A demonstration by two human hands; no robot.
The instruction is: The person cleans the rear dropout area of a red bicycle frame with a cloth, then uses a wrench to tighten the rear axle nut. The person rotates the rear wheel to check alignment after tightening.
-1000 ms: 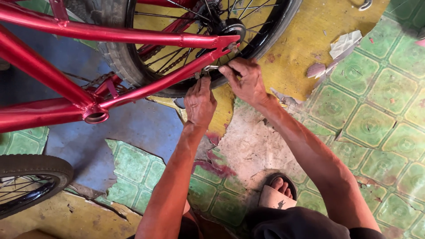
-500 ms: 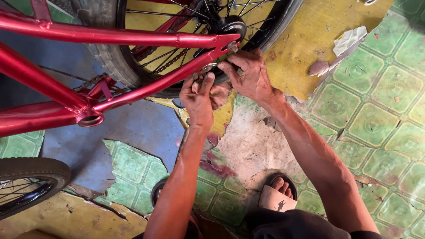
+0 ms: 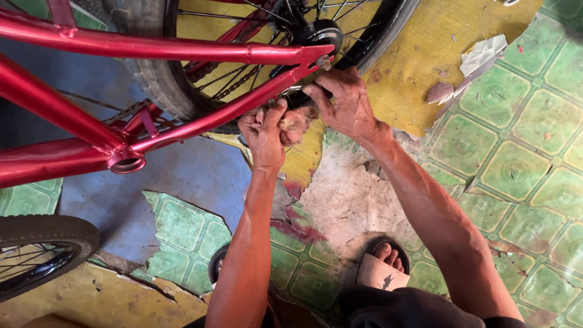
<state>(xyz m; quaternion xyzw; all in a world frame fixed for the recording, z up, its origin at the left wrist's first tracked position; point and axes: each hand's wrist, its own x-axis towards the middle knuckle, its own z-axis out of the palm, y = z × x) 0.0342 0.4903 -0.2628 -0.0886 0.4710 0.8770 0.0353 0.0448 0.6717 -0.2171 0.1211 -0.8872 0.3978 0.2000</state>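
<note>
A red bicycle frame [image 3: 182, 51] crosses the top of the view, and its rear wheel [image 3: 152, 79] with black tyre and spokes stands behind it. My right hand [image 3: 346, 106] sits just below the rear axle nut [image 3: 323, 61], its fingers pinched on a thin silvery metal tool [image 3: 294, 90] that lies against the lower frame tube [image 3: 218, 115]. My left hand [image 3: 267, 130] is curled into a loose fist right beside it, under the same tube, touching my right fingers. What the left fist encloses is hidden.
A second tyre [image 3: 42, 234] shows at the lower left. The floor is torn green patterned vinyl [image 3: 516, 164] over yellow [image 3: 425, 54] and blue [image 3: 194, 173] patches. My sandalled foot [image 3: 382, 264] rests at the bottom. The chain [image 3: 234, 82] runs along the frame.
My left hand has risen to the lower frame tube and curled shut next to my right hand. My right hand has stayed at the axle with little shift.
</note>
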